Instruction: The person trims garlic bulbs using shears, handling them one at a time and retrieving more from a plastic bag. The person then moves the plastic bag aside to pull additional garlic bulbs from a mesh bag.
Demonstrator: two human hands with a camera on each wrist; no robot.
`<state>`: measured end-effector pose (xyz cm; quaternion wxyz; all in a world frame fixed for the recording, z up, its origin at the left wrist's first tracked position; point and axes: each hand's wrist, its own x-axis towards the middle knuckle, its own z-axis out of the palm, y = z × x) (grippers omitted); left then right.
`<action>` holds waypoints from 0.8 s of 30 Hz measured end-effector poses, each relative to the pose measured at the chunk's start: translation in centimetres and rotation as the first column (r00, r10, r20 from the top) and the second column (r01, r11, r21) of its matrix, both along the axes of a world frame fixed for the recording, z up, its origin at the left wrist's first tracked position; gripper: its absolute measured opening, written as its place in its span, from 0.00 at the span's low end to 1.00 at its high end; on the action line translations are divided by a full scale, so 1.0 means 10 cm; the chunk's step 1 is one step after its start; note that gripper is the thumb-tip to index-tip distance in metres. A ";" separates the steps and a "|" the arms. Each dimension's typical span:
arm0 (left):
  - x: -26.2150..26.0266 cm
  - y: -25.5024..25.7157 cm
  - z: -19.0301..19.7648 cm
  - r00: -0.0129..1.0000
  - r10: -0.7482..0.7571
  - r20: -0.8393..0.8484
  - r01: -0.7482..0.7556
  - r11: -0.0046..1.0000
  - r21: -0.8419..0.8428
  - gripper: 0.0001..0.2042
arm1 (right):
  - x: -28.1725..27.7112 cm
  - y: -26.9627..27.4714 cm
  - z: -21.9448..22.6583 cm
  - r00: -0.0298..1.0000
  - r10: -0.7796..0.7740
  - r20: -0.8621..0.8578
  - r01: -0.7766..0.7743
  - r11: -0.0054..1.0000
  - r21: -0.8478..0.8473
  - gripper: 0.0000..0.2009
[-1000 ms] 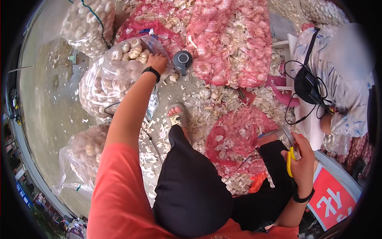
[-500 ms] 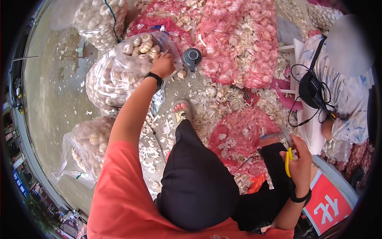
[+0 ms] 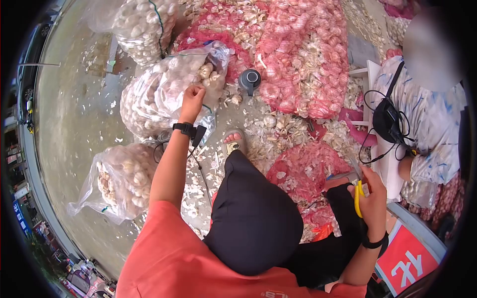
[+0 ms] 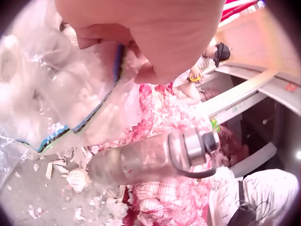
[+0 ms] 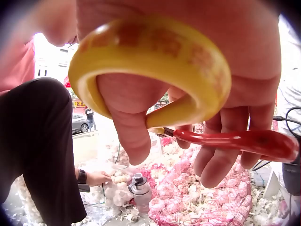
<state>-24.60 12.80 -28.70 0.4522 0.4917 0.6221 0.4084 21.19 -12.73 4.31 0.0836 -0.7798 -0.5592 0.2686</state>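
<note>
My left hand (image 3: 192,104) is at the mouth of a clear plastic bag (image 3: 149,107) full of garlic bulbs. Its fingers pinch the bag's edge, where a blue-and-black cord (image 4: 96,109) runs up between them in the left wrist view. A few garlic bulbs (image 3: 206,72) show in the bag's opening, just beyond the fingertips. Low on the right, my right hand (image 3: 376,198) holds scissors (image 3: 358,201) with blades pointing forward. Their yellow ring handle (image 5: 150,47) loops round the thumb in the right wrist view, and the red handle (image 5: 235,141) lies against the fingers.
A grey bottle (image 3: 249,79) stands close to the bag's mouth. Beyond it lies a pink mesh sack (image 3: 305,54) of garlic. More plastic bags of garlic (image 3: 126,179) sit at left. Garlic skins (image 3: 263,134) litter the ground. Another person (image 3: 422,119) sits at right.
My left hand has drawn back from the garlic bulbs at the bag's mouth and now pinches the bag's edge, covering more of the bulbs. The right hand still holds the scissors.
</note>
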 end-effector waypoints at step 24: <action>-0.57 -0.71 0.38 0.930 0.328 0.165 -0.326 0.944 -0.045 0.10 | 0.20 0.65 1.10 0.928 0.158 0.337 -0.177 0.984 0.025 0.26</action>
